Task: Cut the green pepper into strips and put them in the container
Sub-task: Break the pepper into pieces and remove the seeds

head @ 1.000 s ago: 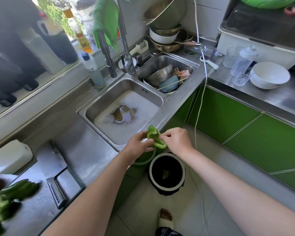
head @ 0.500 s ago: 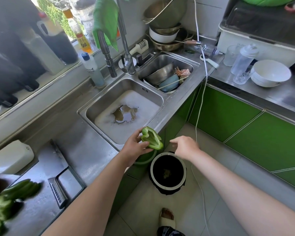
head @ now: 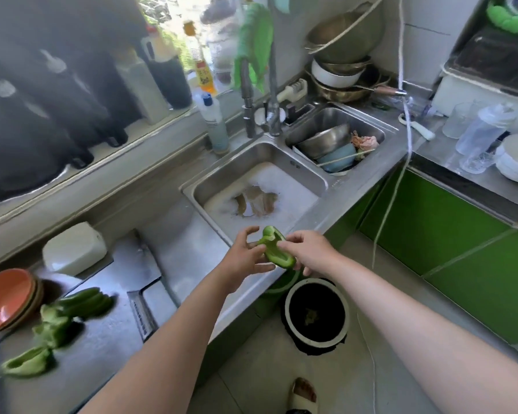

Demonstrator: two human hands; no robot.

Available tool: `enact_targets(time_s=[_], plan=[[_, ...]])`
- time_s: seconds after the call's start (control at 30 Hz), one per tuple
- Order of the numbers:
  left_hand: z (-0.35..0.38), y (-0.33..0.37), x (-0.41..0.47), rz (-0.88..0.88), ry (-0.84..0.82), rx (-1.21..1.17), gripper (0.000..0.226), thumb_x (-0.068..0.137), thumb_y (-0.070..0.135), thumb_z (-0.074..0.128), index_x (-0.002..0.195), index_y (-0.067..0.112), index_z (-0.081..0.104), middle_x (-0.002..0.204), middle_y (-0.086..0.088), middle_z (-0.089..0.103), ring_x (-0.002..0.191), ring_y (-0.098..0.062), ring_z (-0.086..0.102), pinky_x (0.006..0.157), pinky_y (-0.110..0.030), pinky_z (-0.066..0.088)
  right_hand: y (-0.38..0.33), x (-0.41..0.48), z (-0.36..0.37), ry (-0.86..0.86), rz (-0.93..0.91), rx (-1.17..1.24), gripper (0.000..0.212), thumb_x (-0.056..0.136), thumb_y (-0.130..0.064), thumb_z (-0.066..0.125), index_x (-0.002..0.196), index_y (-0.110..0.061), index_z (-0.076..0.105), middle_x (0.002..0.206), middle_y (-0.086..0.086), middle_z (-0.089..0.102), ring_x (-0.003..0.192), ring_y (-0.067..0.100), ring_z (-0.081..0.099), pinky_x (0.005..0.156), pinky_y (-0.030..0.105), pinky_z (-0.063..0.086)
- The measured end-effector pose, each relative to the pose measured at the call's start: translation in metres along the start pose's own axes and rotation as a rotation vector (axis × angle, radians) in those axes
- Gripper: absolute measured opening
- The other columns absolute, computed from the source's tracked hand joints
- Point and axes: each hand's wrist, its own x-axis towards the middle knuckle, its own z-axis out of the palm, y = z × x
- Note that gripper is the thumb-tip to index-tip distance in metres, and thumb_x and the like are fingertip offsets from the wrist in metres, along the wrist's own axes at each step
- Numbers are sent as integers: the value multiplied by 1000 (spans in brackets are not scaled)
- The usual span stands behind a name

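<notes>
A hollow green pepper half [head: 275, 249] is held over the counter's front edge, just in front of the sink [head: 323, 180]. My left hand [head: 243, 258] cradles it from the left, fingers curled round its side. My right hand [head: 308, 252] pinches its upper right rim. Several more green pepper pieces [head: 57, 324] lie on the steel counter at the lower left. Orange bowls [head: 6, 303], stacked, stand beside them at the far left.
A black bin [head: 316, 315] with a white rim stands on the floor below my hands, scraps inside. Dirty bowls fill the small right basin [head: 335, 141]. A knife [head: 141, 312] lies on the counter. A white cable [head: 401, 162] hangs to the right. A white box [head: 72, 249] sits further left.
My right hand, which had pulled away from the pepper half a second ago, has come back and pinches it again. The view has shifted, bringing the orange bowls into sight.
</notes>
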Motion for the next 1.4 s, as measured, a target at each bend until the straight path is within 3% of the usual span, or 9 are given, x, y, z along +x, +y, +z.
enact_targets(time_s=[0.23, 0.43, 0.57, 0.8, 0.9, 1.07, 1.2, 1.3, 1.4], plan=[[-124, 6, -54, 94, 240, 44, 21, 99, 7, 53, 119, 13, 52, 110, -11, 69, 80, -18, 71, 73, -37, 60, -84, 18, 123, -136, -70, -119, 7, 91, -18, 66, 88, -11, 67, 67, 8, 70, 49, 16, 64, 47, 29, 52], [-247, -10, -117, 107, 367, 83, 38, 91, -2, 63, 125, 14, 59, 118, -15, 63, 95, -27, 68, 71, -36, 61, -151, 7, 257, -338, -90, -130, 11, 88, -15, 63, 99, -16, 61, 84, 13, 72, 59, 25, 69, 52, 32, 53], [-315, -28, -162, 60, 373, 274, 41, 90, -6, 59, 124, 15, 64, 103, -7, 69, 86, -18, 68, 68, -31, 61, -168, 4, 331, -483, -36, -237, 8, 90, -13, 59, 96, -8, 63, 81, 15, 70, 54, 27, 65, 49, 30, 50], [-392, -75, -200, -106, 413, 637, 34, 84, 2, 55, 111, 16, 71, 96, -8, 72, 87, -26, 70, 77, -38, 61, -168, -12, 423, -582, 53, -381, 15, 100, -12, 52, 89, -7, 60, 70, 17, 67, 49, 24, 63, 41, 22, 46], [-410, -87, -208, -129, 410, 796, 29, 83, 7, 56, 104, 17, 75, 104, -3, 72, 99, -23, 66, 78, -23, 51, -165, -15, 449, -551, 42, -427, 12, 99, -17, 56, 88, -14, 56, 71, 17, 63, 52, 26, 59, 41, 22, 44], [-434, -89, -205, -80, 602, 801, 32, 86, 11, 51, 104, 26, 72, 110, 2, 71, 106, -23, 63, 85, -27, 49, -172, -16, 471, -519, -30, -509, 17, 98, -18, 56, 95, -13, 71, 73, 11, 68, 59, 28, 67, 47, 28, 53], [-439, -83, -190, 85, 675, 800, 36, 90, 9, 50, 117, 23, 69, 115, -3, 66, 111, -25, 58, 90, -32, 47, -194, -11, 457, -136, -274, -738, 22, 89, -21, 49, 75, -15, 64, 76, 3, 66, 76, 29, 64, 58, 29, 46], [-434, -78, -176, 168, 605, 906, 45, 86, 8, 57, 129, 23, 62, 125, -5, 56, 120, -27, 45, 100, -36, 41, -203, 6, 440, 18, -413, -734, 23, 93, -23, 51, 113, -20, 62, 117, 1, 59, 96, 26, 62, 73, 34, 49], [-427, -76, -166, 143, 533, 987, 52, 87, 14, 59, 138, 26, 53, 133, -4, 52, 124, -26, 40, 102, -36, 37, -197, 26, 430, -184, -401, -941, 55, 91, -25, 58, 144, -24, 43, 145, 7, 41, 118, 31, 56, 85, 38, 49]])
